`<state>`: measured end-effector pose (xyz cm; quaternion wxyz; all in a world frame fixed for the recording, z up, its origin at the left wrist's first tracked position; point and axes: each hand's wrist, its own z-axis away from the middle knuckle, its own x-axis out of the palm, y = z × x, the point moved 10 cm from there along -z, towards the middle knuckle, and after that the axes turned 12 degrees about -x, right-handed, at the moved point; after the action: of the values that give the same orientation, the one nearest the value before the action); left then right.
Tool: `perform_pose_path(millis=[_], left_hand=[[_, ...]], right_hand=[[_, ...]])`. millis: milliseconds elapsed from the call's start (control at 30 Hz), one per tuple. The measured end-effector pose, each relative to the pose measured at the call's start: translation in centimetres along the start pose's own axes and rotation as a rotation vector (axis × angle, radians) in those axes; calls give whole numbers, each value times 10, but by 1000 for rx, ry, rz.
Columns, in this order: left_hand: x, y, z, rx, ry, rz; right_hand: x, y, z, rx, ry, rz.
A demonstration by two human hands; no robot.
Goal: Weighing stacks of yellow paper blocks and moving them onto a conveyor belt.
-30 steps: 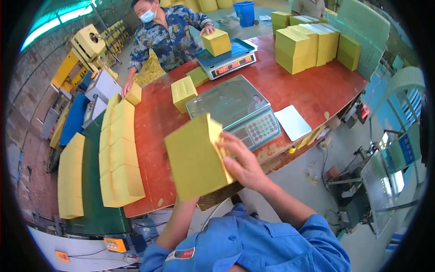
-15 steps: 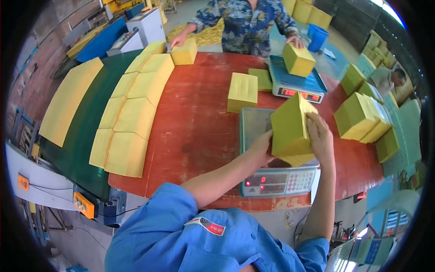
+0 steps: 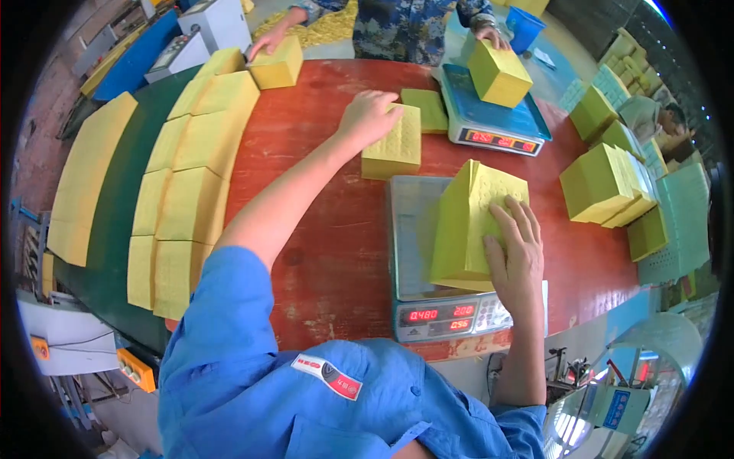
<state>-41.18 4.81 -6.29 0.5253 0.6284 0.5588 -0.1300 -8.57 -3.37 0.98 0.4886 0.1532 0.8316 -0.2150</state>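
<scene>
In the head view, the large yellow stack (image 3: 466,229) had come down onto the near scale (image 3: 413,264), which now registered a load, the right hand (image 3: 518,252) leaning its wide grip against it, while the left hand (image 3: 367,120) had reached a smaller stack (image 3: 394,149) on the worktop (image 3: 329,229), its grip impossible to tell.

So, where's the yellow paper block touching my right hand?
Head view, right of centre: the block is on the near grey-topped scale, against your right hand.

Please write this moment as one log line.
left hand: at tabletop paper stack; right hand: on scale-top paper stack; near digital scale: display lit
</scene>
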Motion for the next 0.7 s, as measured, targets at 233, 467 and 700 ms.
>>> perform_pose_path(millis=[233, 467, 700], left_hand=[[109, 2, 2, -136, -298, -428], [55, -55, 52, -150, -276, -430], [-45, -72, 195, -149, -181, -541]], right_hand=[[-63, -29, 42, 43, 303, -46], [-77, -39, 113, 111, 370, -339], [-16, -45, 156, 56, 184, -937]])
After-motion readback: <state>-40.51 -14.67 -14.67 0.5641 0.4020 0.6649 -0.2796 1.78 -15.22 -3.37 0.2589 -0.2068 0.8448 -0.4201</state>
